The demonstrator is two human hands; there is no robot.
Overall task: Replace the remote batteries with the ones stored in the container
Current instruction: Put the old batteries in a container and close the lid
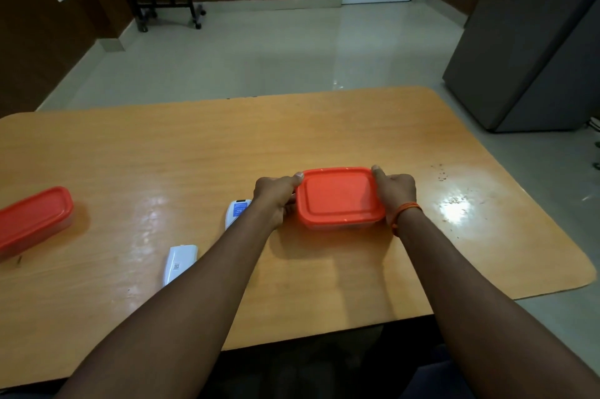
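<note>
My 2 arms reach out over the table. My left hand and right hand each grip a side of the container, which sits on the table with its red lid on. I think I should hold the bottom still and peel up 1 corner slowly. The white remote lies near my left arm. Another red-lidded box sits far left, not in my way.

Left forearm hides most of the remote.
</note>
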